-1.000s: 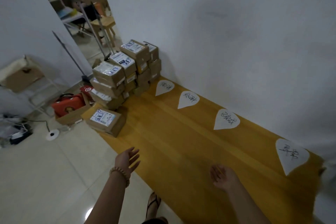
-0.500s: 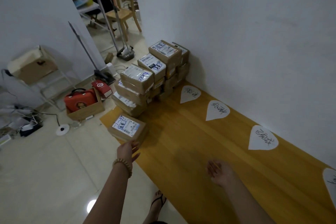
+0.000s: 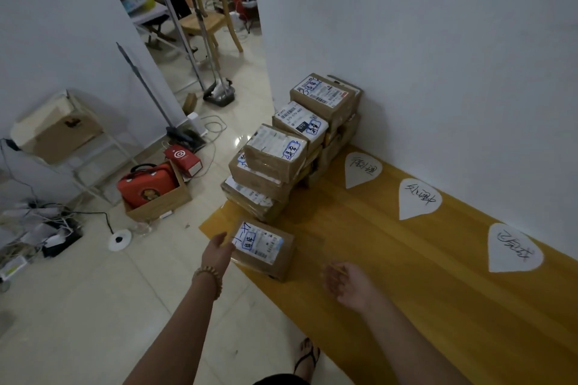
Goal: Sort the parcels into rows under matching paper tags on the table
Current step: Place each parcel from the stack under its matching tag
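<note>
A single cardboard parcel (image 3: 266, 248) with a white label lies at the near left corner of the yellow wooden table (image 3: 391, 259). My left hand (image 3: 217, 249) is open and touches the parcel's left edge. My right hand (image 3: 347, 283) hovers open over the table, just right of the parcel. Behind it, a stack of several labelled parcels (image 3: 291, 147) is piled against the white wall. Three white paper tags with handwriting lie along the wall side: the first tag (image 3: 361, 169), the second tag (image 3: 417, 198) and the third tag (image 3: 513, 248).
On the tiled floor to the left stands a cardboard box with a red bag (image 3: 150, 186). Cables and power strips (image 3: 40, 228) lie at far left. A wire rack holds a box (image 3: 56, 128). A doorway behind shows a wooden chair (image 3: 212, 6). My sandalled foot (image 3: 308, 353) is below.
The view swung left and closer to the parcel pile. My left hand has reached forward from mid-air to the single parcel's left edge. My right hand moved toward the parcel too.
</note>
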